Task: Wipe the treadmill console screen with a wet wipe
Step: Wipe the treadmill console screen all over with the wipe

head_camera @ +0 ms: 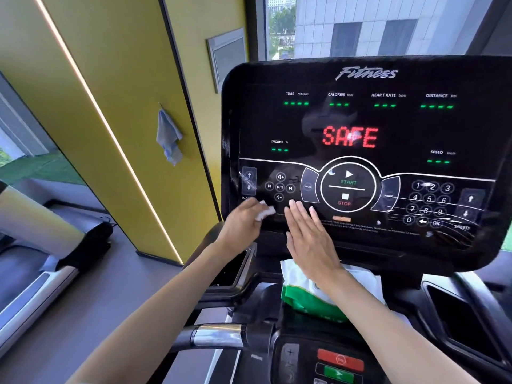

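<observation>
Both your bare forearms reach forward and up from the bottom of the view, converging toward the middle. Your left hand [243, 221] is loosely curled, knuckles up, fingers pinching a small crumpled white wet wipe [264, 213] at their tips. Your right hand [309, 234] is flat and spread, back facing you, fingers [297, 209] straight and pointing up, just beside the left hand. Your wrists are nearly straight.

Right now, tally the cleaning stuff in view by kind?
Wet wipe, in left hand: 1
Wipes pack, under right hand: 1
Blue cloth, hanging on yellow wall: 1
Total: 3
</observation>
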`<state>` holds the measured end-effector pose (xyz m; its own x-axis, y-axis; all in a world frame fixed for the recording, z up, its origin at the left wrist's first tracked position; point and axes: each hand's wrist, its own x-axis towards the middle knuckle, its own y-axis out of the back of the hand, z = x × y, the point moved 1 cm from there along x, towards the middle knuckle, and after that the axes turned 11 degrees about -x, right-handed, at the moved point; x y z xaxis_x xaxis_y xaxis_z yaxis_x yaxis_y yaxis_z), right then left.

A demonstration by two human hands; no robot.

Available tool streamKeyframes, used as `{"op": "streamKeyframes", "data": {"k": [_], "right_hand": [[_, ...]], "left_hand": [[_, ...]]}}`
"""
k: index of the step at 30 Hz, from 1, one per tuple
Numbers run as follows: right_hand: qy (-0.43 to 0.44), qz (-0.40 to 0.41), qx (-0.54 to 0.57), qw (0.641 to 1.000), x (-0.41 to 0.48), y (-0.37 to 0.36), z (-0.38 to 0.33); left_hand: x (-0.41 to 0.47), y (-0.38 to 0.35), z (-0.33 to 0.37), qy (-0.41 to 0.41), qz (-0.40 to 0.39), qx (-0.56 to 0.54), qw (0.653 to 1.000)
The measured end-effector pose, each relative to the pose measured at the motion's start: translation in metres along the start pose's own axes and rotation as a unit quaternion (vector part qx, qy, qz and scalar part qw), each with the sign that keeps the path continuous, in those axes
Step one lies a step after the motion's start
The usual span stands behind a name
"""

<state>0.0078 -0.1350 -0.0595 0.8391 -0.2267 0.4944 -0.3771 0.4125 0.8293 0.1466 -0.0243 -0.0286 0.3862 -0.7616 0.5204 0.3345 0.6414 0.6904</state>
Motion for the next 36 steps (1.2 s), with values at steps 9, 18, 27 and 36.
{"op": "streamKeyframes", "data": {"k": [9, 18, 27, 36], "right_hand": [[-0.003, 0.010, 0.029, 1.000, 0.001, -0.003, -0.001], [-0.007, 0.015, 0.030, 0.999, 0.001, -0.004, -0.003], [0.003, -0.010, 0.022, 1.000, 0.001, -0.001, 0.002], [-0.019, 0.002, 0.045, 0.999, -0.029, 0.001, 0.028]], "left_hand": [[-0.005, -0.016, 0.008, 0.041, 0.028, -0.026, 0.998], [-0.006, -0.004, -0.007, -0.005, -0.026, -0.005, 1.000], [0.044, 0.002, 0.025, 0.129, 0.178, -0.080, 0.972], [0.068, 0.018, 0.023, 0.150, 0.251, -0.083, 0.953]]}}
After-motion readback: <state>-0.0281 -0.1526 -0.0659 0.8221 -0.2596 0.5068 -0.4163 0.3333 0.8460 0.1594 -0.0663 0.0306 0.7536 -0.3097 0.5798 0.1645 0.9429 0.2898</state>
